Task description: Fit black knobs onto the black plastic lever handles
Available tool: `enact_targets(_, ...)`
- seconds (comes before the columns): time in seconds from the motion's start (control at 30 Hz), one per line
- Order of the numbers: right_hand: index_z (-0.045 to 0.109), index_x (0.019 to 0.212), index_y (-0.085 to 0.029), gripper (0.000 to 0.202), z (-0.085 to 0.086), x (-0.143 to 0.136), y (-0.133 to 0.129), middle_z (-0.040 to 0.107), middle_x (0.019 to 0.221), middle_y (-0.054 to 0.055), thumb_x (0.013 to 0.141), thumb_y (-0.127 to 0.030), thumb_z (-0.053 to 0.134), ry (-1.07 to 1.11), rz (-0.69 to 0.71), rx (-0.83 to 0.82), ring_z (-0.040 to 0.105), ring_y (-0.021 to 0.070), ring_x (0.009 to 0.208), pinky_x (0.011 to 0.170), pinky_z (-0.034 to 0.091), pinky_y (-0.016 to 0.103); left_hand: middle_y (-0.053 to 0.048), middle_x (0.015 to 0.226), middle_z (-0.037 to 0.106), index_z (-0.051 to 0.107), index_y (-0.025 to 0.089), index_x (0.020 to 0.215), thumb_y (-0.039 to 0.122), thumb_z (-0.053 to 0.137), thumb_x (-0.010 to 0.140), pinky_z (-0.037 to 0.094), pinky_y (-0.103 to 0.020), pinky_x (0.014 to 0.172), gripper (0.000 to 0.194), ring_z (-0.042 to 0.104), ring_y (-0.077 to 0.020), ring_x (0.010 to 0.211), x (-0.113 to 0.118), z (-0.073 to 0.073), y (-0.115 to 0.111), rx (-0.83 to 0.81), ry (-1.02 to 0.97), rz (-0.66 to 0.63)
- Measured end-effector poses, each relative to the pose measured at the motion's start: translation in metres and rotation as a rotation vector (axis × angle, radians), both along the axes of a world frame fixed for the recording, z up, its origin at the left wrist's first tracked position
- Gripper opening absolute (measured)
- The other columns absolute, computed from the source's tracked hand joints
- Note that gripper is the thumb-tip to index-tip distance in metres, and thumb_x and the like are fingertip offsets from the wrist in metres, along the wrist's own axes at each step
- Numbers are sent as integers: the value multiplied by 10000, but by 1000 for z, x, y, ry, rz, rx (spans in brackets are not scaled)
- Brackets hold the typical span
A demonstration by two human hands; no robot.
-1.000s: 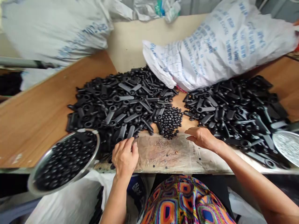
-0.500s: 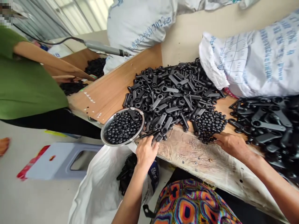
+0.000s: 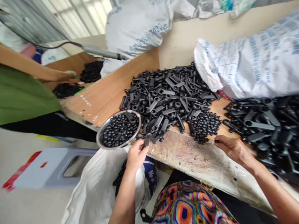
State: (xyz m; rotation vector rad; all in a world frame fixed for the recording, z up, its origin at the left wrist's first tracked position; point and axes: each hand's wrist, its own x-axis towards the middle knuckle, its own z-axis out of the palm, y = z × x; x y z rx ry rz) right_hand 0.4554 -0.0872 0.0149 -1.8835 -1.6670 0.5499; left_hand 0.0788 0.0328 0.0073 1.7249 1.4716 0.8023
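Between the thumb and fingers of my left hand stands a black lever part, just right of a metal bowl full of round black pieces. A large heap of black lever parts lies behind it on the bench. My right hand pinches a small black piece over the bench edge. Close by on its left is a pile of small round black pieces.
Another heap of black levers lies at right under a printed white sack. An open white sack hangs below the bowl. At left, a person in green works beside a wooden divider. A powered driver hangs above.
My left hand has lifted a lever off the heap's front edge and drawn back. My right hand has moved slightly away from the small pieces with one in its fingertips. The view has shifted a little.
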Motion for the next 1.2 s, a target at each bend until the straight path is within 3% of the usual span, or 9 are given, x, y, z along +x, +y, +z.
enact_targets(0.1,687,895,-181,224,10,-17,-15,678,846,53,740,-336,638,522,-84,7,596,171,686,614,466,268,-18,706,616,607,149,741,220,647,579,456,-272,618,181,582,-164,653,11,12,-8,-190,-533,-111)
enact_targets(0.17,699,859,-180,197,12,-31,-23,664,786,43,698,-294,689,836,-125,66,572,142,629,578,462,257,-47,769,630,602,138,652,181,650,510,469,-289,642,156,605,-201,736,33,20,-15,-289,-759,-221)
enact_targets(0.27,707,850,-181,175,12,-47,-32,650,694,32,697,-265,700,1207,-113,163,569,125,587,531,449,237,-52,758,620,597,130,618,161,619,485,470,-288,587,138,617,-212,708,81,28,-31,-427,-911,-323)
enact_targets(0.37,696,879,-175,192,11,-55,-43,652,683,37,710,-265,695,1431,-99,186,588,127,567,484,442,218,13,589,548,539,150,630,150,606,507,387,-226,456,140,529,-122,492,132,26,-50,-542,-960,-457)
enact_targets(0.5,670,872,-183,147,8,-54,-57,650,674,30,746,-259,663,1560,-111,237,577,116,504,430,436,203,66,549,478,528,174,771,99,583,558,288,-183,431,232,396,-61,448,179,20,-68,-528,-770,-567)
enact_targets(0.67,687,848,-186,146,2,-51,-67,648,645,25,731,-273,684,1651,-182,300,573,108,484,404,430,185,58,570,457,534,158,722,96,519,642,338,-194,498,102,415,-70,516,206,15,-83,-385,-407,-693)
enact_targets(0.77,695,868,-187,192,0,-51,-68,658,681,22,685,-235,725,1656,-261,349,593,109,528,428,446,179,54,609,488,540,168,794,109,472,694,375,-201,520,134,446,-77,522,213,12,-90,-320,-340,-667)
enact_targets(0.93,671,872,-182,165,0,-55,-64,660,690,22,715,-224,699,1551,-372,381,586,107,513,427,449,187,26,694,576,568,170,920,150,453,782,435,-212,626,181,530,-102,626,219,9,-95,-33,-189,-613)
enact_targets(1.2,643,877,-166,127,-6,-60,-59,651,691,30,798,-261,614,1486,-358,389,579,109,507,432,458,201,-78,1019,664,507,151,1163,142,425,833,489,-271,824,341,623,-164,923,217,2,-97,210,-94,-657)
